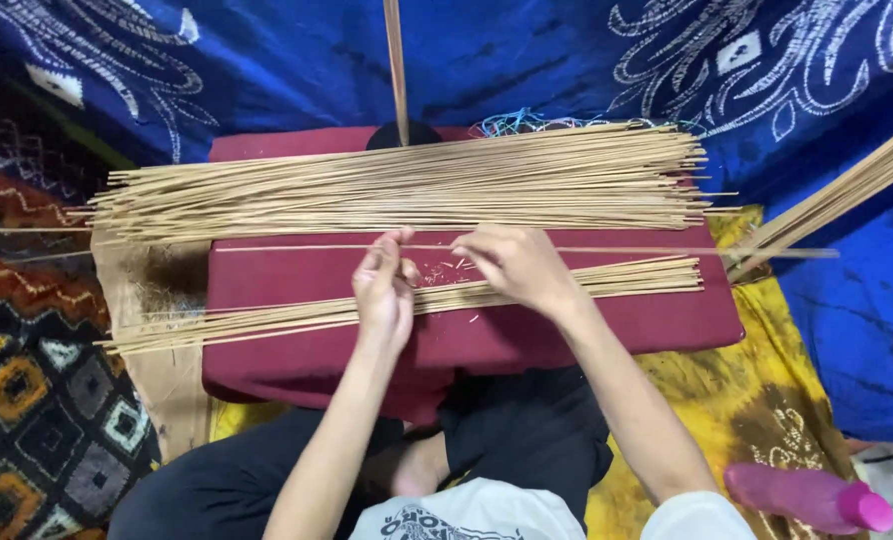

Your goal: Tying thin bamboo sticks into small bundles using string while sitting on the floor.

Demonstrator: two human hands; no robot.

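My left hand (384, 288) and my right hand (515, 264) both pinch one thin bamboo stick (647, 250) that lies crosswise over a maroon cushion (297, 275). The hands are close together near the stick's middle. Behind the stick lies a wide pile of bamboo sticks (407, 185). A smaller bundle of sticks (627, 275) runs under my hands, closer to me. Small slivers lie on the cushion between my hands.
An upright wooden rod (397, 65) stands behind the cushion. More sticks (837, 195) lean in from the right. Blue patterned cloth hangs behind, yellow cloth (767, 390) lies at right, a patterned rug (37, 390) at left. A pink bottle (807, 497) lies at lower right.
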